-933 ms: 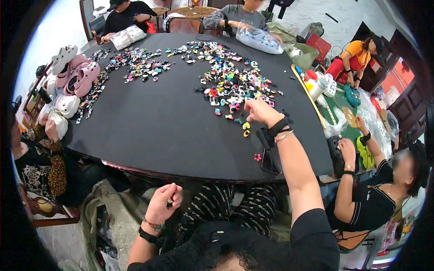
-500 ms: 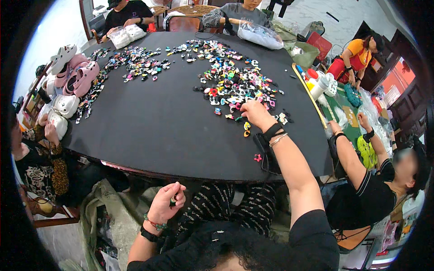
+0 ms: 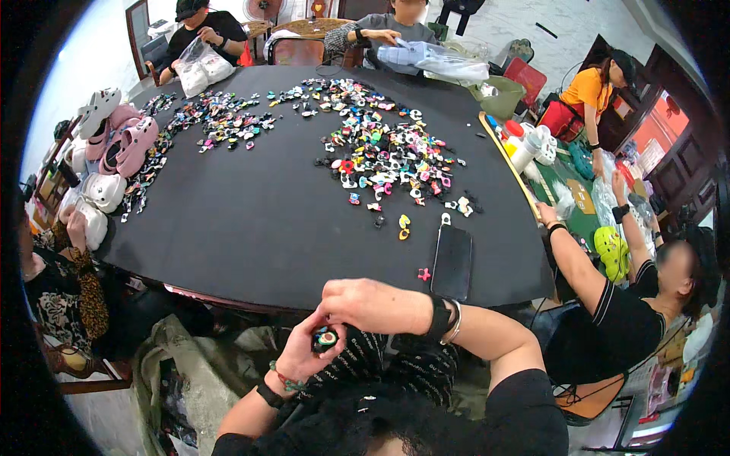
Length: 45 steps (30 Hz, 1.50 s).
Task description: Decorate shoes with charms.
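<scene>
A small, rounded charm with a dark green rim, a pale ring and a brownish centre [image 3: 327,339] sits partly covered in the curled left hand [image 3: 303,354], its patterned face showing, beside the right hand [image 3: 365,302] and just off the near edge of the black-topped bench [image 3: 251,205].

A white wall [image 3: 80,53] rises opposite a dark door [image 3: 679,181].
</scene>
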Available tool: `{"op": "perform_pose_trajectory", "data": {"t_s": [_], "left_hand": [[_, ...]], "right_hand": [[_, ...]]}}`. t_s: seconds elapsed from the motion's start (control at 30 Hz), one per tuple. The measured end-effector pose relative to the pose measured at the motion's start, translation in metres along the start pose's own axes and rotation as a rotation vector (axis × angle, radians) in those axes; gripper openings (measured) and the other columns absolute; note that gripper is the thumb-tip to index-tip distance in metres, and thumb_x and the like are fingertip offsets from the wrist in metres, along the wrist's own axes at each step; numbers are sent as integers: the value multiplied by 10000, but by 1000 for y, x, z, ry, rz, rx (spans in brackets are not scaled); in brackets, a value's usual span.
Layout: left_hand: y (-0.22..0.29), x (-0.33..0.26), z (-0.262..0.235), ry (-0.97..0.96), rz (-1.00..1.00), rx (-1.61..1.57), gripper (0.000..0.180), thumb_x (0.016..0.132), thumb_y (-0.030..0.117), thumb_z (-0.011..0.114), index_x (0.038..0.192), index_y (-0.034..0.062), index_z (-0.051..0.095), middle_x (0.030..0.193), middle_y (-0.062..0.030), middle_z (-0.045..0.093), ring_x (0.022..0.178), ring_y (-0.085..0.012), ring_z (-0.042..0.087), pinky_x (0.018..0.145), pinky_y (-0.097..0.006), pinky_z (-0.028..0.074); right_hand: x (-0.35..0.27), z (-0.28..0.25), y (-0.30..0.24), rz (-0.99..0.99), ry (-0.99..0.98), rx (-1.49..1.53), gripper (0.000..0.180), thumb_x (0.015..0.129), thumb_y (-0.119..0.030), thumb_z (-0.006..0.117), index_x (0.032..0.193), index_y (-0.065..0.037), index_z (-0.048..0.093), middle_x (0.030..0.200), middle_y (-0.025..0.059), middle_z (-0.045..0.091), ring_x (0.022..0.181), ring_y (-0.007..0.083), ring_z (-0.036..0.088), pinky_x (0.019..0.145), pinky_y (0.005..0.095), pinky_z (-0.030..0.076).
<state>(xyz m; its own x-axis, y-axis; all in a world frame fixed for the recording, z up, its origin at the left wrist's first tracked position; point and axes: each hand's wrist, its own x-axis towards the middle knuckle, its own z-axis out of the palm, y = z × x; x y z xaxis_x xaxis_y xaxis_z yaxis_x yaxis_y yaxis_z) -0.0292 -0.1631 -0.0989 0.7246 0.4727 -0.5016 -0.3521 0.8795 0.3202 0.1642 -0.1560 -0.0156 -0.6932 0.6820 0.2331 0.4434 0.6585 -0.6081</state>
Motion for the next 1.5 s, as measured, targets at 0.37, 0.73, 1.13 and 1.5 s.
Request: {"op": "perform_pose_trajectory", "data": {"t_s": [0.37, 0.73, 1.13, 1.5], "left_hand": [[0, -3, -18, -71, 71, 112, 501, 994, 419, 455, 612, 113, 349, 610, -52, 433, 535, -161, 405, 455, -271, 285], [20, -31, -43, 112, 205, 58, 466, 967, 458, 501, 651, 123, 429, 582, -18, 403, 491, -139, 360, 475, -260, 269], [28, -34, -45, 79, 168, -50, 359, 974, 405, 509, 782, 113, 592, 586, -3, 450, 511, -126, 418, 438, -227, 281], [11, -8, 26, -148, 8, 44, 383, 1004, 383, 440, 883, 49, 582, 666, -47, 531, 575, -155, 505, 398, -226, 307]], "right_hand": [[-33, -106, 155, 439, 496, -610, 168, 795, -181, 692, 844, -31, 636, 768, 139, 621, 745, 317, 610, 698, 408, 486], [-58, -129, 223, 729, 329, -593, 181, 743, -167, 752, 793, -16, 666, 813, 180, 657, 788, 326, 645, 705, 422, 503], [-112, -158, 194, 901, 590, 217, 121, 865, -116, 668, 895, -1, 687, 754, 4, 648, 626, 70, 604, 560, 212, 465], [-12, -55, 7, 75, 254, 45, 94, 838, -136, 683, 872, -50, 661, 825, 74, 652, 747, 204, 637, 673, 317, 517]]}}
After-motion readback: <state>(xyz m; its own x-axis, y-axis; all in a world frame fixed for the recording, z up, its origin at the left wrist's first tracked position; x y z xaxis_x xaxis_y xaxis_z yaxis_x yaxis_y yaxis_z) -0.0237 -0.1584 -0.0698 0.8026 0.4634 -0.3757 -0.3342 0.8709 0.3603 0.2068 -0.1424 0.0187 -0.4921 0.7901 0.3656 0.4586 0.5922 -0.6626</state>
